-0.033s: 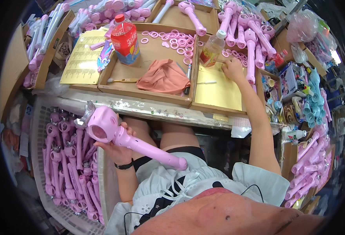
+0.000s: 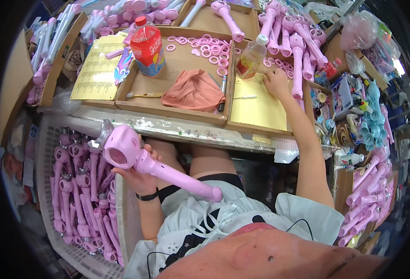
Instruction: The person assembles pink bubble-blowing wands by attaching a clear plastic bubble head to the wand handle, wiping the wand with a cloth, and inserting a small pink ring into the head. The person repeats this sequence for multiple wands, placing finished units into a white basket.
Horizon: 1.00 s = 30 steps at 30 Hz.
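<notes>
Nothing visibly changed, likely the same step: left hand [image 2: 142, 182] clamped around wand [image 2: 172, 174], right hand [image 2: 276, 83] beside far rings [image 2: 278, 62], grip unclear.

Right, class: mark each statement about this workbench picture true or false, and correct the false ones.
1. The left hand holds a pink toy wand. True.
2. The right hand grips the salmon cloth. False: the cloth lies in a cardboard tray, away from both hands.
3. The red-capped bottle stands left of the white-capped bottle. True.
4. The plastic basket holds blue wands. False: its wands are pink.
5. A dark wristband circles the left wrist. True.
</notes>
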Motion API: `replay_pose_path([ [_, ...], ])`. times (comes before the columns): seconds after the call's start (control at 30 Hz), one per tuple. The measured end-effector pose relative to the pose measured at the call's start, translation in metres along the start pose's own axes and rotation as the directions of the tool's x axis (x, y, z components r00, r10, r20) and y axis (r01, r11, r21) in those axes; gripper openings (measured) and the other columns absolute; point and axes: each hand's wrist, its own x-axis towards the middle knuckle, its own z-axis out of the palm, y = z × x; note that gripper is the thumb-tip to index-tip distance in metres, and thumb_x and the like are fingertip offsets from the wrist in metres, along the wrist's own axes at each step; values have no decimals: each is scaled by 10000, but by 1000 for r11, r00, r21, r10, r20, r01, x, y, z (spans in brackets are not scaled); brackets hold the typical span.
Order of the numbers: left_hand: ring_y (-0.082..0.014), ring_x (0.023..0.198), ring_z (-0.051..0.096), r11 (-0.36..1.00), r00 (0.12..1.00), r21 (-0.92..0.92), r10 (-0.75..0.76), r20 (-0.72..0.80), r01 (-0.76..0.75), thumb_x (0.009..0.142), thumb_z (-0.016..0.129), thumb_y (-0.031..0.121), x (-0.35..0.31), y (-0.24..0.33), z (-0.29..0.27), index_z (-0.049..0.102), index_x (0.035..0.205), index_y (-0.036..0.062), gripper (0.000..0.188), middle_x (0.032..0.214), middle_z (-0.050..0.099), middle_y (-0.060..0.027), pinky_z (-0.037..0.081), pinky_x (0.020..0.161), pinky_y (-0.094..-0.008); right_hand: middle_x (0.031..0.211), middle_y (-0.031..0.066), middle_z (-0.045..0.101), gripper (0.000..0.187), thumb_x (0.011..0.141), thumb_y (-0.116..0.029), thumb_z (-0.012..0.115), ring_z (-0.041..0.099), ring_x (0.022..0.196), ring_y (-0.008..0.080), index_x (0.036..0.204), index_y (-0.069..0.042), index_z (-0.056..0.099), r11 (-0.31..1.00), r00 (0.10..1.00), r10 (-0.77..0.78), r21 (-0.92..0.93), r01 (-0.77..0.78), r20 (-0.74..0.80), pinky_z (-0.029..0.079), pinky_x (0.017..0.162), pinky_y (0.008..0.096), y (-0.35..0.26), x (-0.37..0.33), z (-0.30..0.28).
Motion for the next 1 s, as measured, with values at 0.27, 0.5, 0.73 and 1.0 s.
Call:
replay_pose_path([
  [0.27, -249, 877, 499, 1000, 1000, 18, -2, 11, 2, 680, 560, 739, 1, -4, 2, 280, 1375, -29, 1073, 1069, 504, -134, 428, 800, -387, 933, 82, 615, 219, 796, -226, 620, 562, 928, 278, 975, -110, 666, 997, 965, -21, 66, 40, -260, 415, 817, 420, -5, -18, 14],
  [0.5, -247, 895, 487, 1000, 1000, -5, -30, 10, 30, 687, 575, 722, 4, -8, 0, 281, 1375, -28, 1059, 1086, 488, -131, 424, 807, -390, 947, 66, 643, 207, 809, -225, 614, 585, 909, 254, 961, -98, 675, 994, 977, 15, 106, 7, -213, 446, 775, 398, -4, -21, 15],
  [0.73, -244, 893, 485, 1000, 999, 14, -27, -35, 27, 691, 571, 723, 4, -10, 1, 281, 1377, -27, 1057, 1087, 491, -127, 419, 810, -387, 980, 93, 635, 220, 805, -198, 608, 573, 955, 278, 979, -77, 670, 970, 976, 44, 242, 8, -212, 440, 842, 411, -3, -18, 15],
  [1.0, -250, 896, 496, 1000, 998, -2, -26, -53, 26, 692, 576, 720, 4, -11, -2, 285, 1376, -33, 1058, 1094, 522, -135, 427, 811, -394, 1088, 123, 598, 217, 782, -138, 622, 557, 1003, 298, 976, -56, 671, 969, 983, 37, 249, 8, -179, 441, 868, 396, -3, -17, 15],
])
